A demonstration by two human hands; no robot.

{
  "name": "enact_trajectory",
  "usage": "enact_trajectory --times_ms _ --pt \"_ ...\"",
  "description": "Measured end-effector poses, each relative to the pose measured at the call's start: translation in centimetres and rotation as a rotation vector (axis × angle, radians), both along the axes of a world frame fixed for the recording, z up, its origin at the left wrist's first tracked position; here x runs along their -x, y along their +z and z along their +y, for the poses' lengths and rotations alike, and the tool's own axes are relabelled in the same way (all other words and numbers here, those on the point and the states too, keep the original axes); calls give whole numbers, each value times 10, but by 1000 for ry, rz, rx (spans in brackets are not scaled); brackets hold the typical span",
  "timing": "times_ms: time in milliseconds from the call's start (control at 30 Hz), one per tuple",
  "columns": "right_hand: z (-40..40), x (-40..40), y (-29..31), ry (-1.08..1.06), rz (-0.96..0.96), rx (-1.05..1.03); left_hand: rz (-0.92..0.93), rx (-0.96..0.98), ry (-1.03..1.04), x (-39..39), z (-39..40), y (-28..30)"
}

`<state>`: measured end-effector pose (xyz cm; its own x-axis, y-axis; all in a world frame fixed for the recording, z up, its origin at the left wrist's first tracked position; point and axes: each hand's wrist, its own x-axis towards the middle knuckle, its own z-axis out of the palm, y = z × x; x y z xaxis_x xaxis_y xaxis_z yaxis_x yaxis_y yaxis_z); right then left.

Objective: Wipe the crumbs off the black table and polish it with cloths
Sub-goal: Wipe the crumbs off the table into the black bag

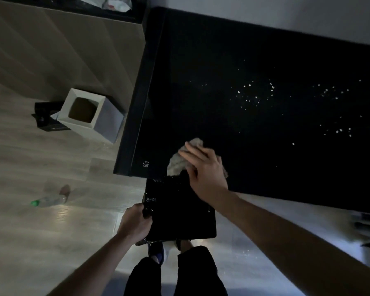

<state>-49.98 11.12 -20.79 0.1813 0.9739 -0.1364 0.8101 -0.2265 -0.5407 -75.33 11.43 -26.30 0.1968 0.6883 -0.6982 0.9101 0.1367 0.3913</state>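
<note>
The black table (254, 50) fills the upper right. Pale crumbs (254, 97) lie scattered over its middle, with more crumbs (338, 129) towards the right. My right hand (203, 167) lies flat, fingers straight, pressing a beige cloth (177, 161) onto the table near its front left corner. Just below the table's front edge, my left hand (135, 223) grips the left rim of a black bin (179, 212) lined with a shiny black bag. The cloth's lower edge reaches the bin's mouth.
A white square bin (107, 116) stands on the wooden floor left of the table, with a dark object (45, 118) beside it. A plastic bottle (49, 199) with a green cap lies on the floor. My legs and feet show below the black bin.
</note>
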Motion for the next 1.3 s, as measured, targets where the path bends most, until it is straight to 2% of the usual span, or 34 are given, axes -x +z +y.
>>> enact_trajectory --times_ms 233,333,500,667,933,1000,1133,1200,1300 --pt "-65 49 4 14 244 -8 9 8 -28 14 -4 6" --pt "-64 44 17 -44 371 2 10 15 -37 18 -3 8" --pt "-20 3 35 -230 401 -135 -12 36 -25 20 1 9" --pt "60 -63 36 -297 274 -248 -22 43 -5 13 10 10" --pt "183 -139 17 -401 125 -153 -1 43 28 0 21 0" --pt "204 -139 7 -387 89 -95 -6 49 25 -2 22 -3" --pt "220 -106 -12 -352 -138 40 -8 62 47 -6 22 -3" --pt "216 -94 -15 -332 -171 28 -9 65 53 -6 21 -2" --pt "189 -77 -16 -151 -163 -44 -21 88 45 -5 21 1"
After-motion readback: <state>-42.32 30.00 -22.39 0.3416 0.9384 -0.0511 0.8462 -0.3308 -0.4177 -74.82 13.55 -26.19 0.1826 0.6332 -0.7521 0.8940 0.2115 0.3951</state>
